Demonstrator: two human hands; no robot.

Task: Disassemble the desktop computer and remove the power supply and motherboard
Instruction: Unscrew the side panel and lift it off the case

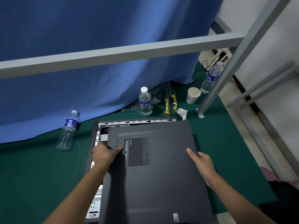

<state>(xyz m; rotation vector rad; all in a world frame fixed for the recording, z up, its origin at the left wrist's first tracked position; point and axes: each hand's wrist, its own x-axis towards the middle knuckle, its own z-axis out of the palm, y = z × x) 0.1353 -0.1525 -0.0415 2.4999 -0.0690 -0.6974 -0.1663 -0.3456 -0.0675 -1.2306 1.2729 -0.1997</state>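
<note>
Surface: a green mat (40, 167) on the floor, a blue curtain (80, 54) hanging behind it, a grey metal frame (113, 52) crossing overhead.
Computer case: the case (97, 126) lies flat on the mat, its far and left metal edges exposed.
Side panel: the dark panel (161, 175) sits skewed over the case, shifted right and toward the person, off its seat.
Left hand: the left hand (105, 153) grips the panel's left edge, thumb on top beside the vent holes, fingers curled under.
Right hand: the right hand (200, 164) holds the right edge, thumb laid on top; the fingers wrap out of view beneath.
Risk, panel: it could slip or tilt from a two-point edge grip and drop onto the parts inside; a tab catching the rail could jerk it.
Risk, fingers: the sheet-metal edges may cut the fingers under the panel.
Risk, surroundings: swinging the panel right or far could knock the upright bottle (145, 101), the paper cup (193, 95) or the screwdrivers (169, 102); the lying bottle (68, 130) is near the left side.
Hidden: the power supply and motherboard cannot be seen under the panel; the case's near end is cut off by the frame edge; the small screws near the curtain are too small to count.
</note>
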